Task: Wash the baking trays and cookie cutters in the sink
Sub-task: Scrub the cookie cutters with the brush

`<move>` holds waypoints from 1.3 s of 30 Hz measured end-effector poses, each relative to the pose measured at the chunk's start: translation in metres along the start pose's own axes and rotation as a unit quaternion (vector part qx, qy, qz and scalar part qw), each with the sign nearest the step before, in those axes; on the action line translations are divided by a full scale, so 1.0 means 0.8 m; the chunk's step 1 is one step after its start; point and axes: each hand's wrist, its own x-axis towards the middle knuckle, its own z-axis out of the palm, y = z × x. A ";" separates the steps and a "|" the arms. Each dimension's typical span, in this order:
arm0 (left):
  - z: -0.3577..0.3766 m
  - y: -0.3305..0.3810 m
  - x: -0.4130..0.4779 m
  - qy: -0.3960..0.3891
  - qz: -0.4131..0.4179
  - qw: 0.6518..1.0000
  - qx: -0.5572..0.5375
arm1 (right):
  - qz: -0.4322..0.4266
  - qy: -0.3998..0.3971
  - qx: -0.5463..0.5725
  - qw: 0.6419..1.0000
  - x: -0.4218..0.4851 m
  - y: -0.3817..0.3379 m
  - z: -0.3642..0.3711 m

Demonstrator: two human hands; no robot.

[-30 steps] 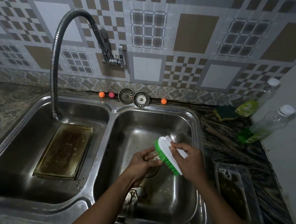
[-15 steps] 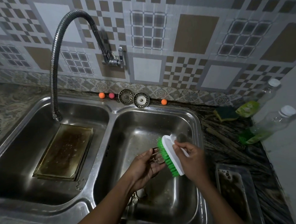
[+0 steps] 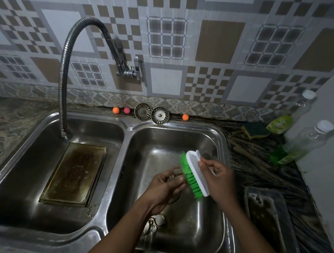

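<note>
Above right basin (image 3: pixel 182 143), cookie cutter (image 3: pixel 176 171) pinched in curled fingers of left hand (image 3: pixel 163 187), its end against bristles of brush (image 3: pixel 195 174) gripped in right hand (image 3: pixel 220 179). Flat in left basin (image 3: pixel 40 149), baking tray (image 3: pixel 75 173).

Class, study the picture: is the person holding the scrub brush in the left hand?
No: the right hand grips the green-bristled brush, while the left hand holds a small metal cutter.
</note>
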 end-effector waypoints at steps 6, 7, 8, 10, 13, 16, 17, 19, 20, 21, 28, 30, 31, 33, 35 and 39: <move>0.016 0.001 -0.002 0.046 -0.030 0.995 -0.081 | 0.020 -0.009 0.063 0.998 -0.004 0.006 0.004; 0.018 0.000 -0.003 0.049 -0.040 0.994 -0.093 | 0.019 0.008 0.060 0.998 -0.003 0.006 0.003; 0.020 0.000 -0.003 0.056 -0.047 0.992 -0.102 | 0.010 0.021 0.058 0.998 -0.003 0.006 0.002; 0.022 0.000 -0.001 0.076 -0.050 0.990 -0.106 | -0.010 0.025 0.057 0.998 -0.005 0.005 0.000; 0.022 0.001 0.002 0.089 -0.043 0.983 -0.153 | -0.015 0.001 0.035 0.999 -0.015 0.007 0.003; 0.019 0.003 0.001 0.063 -0.037 0.981 -0.182 | -0.003 0.032 0.031 0.999 -0.018 0.016 0.000; 0.019 0.004 0.000 0.052 -0.032 0.984 -0.167 | 0.005 0.034 0.044 0.998 -0.018 0.016 -0.001; 0.015 0.005 -0.002 0.033 -0.013 0.987 -0.155 | 0.006 0.020 0.050 0.999 -0.020 0.016 -0.001; 0.013 0.006 -0.002 0.026 -0.003 0.986 -0.163 | 0.002 0.010 0.035 0.999 -0.020 0.016 -0.001; 0.012 0.007 -0.002 0.021 0.003 0.985 -0.171 | -0.001 0.005 0.016 1.000 -0.019 0.016 -0.001; -0.006 0.006 -0.005 -0.011 -0.025 0.999 -0.026 | -0.029 -0.089 -0.046 0.995 -0.004 0.004 -0.008; -0.009 0.005 -0.005 -0.020 -0.022 0.999 -0.021 | -0.030 -0.085 -0.080 0.993 -0.001 0.001 -0.008; -0.009 0.004 -0.004 -0.018 -0.017 0.999 -0.028 | -0.032 -0.070 -0.088 0.993 -0.002 0.001 -0.007; -0.010 0.004 -0.001 -0.009 -0.009 0.999 -0.044 | -0.042 -0.052 -0.094 0.993 -0.007 0.002 -0.002; -0.011 0.006 -0.001 -0.004 -0.006 0.999 -0.041 | -0.044 -0.058 -0.091 0.993 -0.012 0.004 0.003; -0.014 0.012 -0.008 0.009 0.026 1.000 -0.013 | -0.039 -0.035 -0.098 0.994 -0.008 0.013 0.008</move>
